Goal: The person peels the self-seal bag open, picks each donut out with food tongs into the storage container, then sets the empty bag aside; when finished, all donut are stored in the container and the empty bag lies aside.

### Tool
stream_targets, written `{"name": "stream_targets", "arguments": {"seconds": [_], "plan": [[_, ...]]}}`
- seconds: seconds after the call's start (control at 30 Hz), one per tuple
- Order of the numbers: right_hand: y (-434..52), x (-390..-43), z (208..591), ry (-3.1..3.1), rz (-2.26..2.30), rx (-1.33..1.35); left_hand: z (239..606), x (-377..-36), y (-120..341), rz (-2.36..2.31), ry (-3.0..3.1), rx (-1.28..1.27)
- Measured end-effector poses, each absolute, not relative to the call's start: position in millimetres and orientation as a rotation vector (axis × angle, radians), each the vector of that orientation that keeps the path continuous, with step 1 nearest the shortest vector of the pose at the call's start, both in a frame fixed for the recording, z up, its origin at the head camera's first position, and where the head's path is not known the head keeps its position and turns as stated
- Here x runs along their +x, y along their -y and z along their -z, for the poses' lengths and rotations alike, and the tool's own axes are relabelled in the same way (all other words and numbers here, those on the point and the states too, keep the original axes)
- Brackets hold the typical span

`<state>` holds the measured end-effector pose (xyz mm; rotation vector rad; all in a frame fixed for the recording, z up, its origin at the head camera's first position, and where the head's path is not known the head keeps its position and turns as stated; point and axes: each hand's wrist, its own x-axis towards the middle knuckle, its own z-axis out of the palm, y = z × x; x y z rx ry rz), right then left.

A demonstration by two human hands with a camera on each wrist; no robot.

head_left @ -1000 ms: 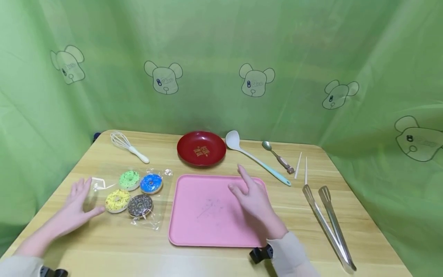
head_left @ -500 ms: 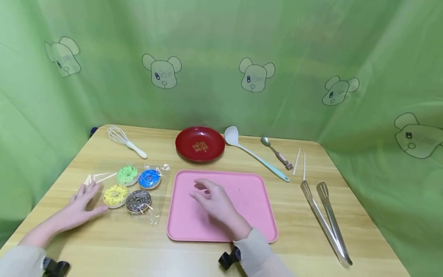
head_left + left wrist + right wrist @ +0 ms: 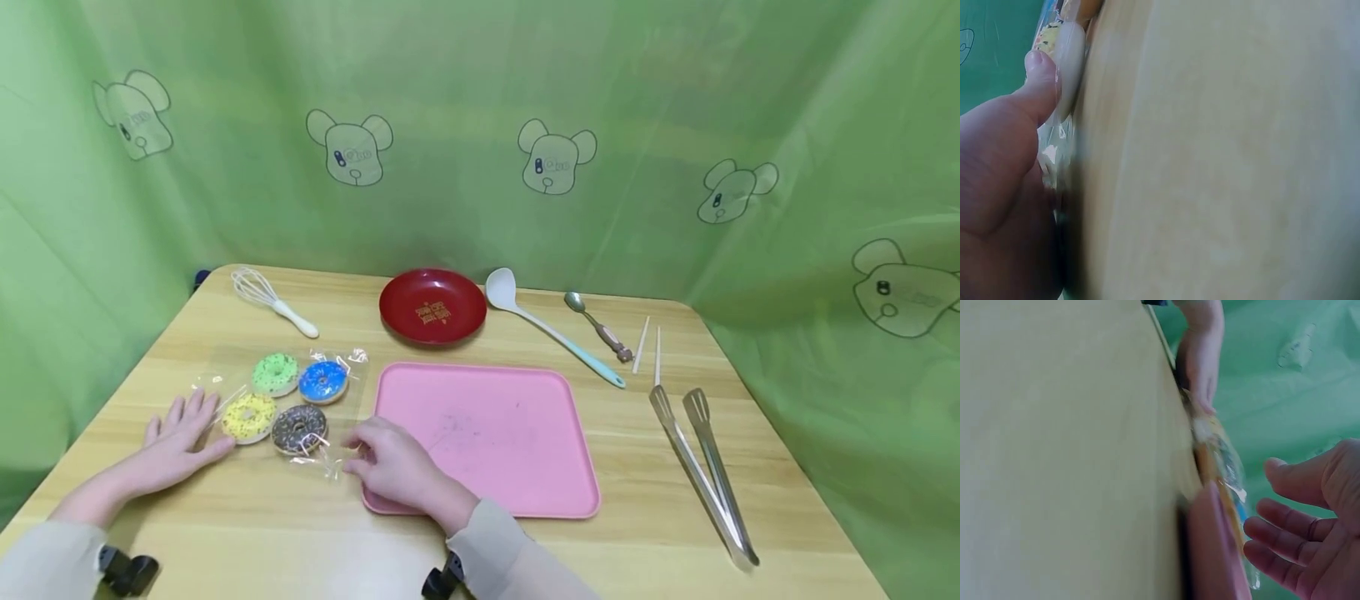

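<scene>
A clear plastic bag (image 3: 348, 407) lies on the table at the left with ring donuts inside: green (image 3: 262, 372), blue (image 3: 334, 377), yellow (image 3: 261, 407) and dark brown (image 3: 287, 427). My left hand (image 3: 176, 443) rests on the bag's left side, fingers spread and straight. In the left wrist view its thumb (image 3: 1041, 90) touches the bag beside the yellow donut. Over the left rim of the pink tray (image 3: 502, 442), my right hand (image 3: 401, 467) hovers with loosely bent fingers right at the bag's right edge. In the right wrist view, nothing lies between its thumb and fingers (image 3: 1285, 540).
Behind the tray stands a red plate (image 3: 432, 308). A white whisk (image 3: 273, 302) lies at the back left. To the right are a ladle (image 3: 551, 332), a spoon (image 3: 597, 327), white sticks (image 3: 641, 346) and metal tongs (image 3: 701, 475). A green curtain (image 3: 465, 75) encloses the table.
My right hand has moved left from over the tray's right part to its left rim beside the bag. The left hand has come down onto the bag's left side.
</scene>
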<state>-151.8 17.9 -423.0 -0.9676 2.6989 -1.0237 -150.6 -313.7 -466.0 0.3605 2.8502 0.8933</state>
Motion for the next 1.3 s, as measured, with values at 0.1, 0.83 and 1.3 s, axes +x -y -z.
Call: {"name": "stream_targets", "arguments": {"seconds": [0.1,0.83,1.3], "plan": [[-9,-150,425,-2.736,0.904,-0.985,466,-152,314,-0.86,-2.856,0.354],[14,-143,444,-2.91,0.534,-1.008,467,-148,310,-0.759,-2.875,0.329],[16,-145,447,-2.989,0.629,-0.994,467,-149,311,-0.746,-2.888,0.34]]}}
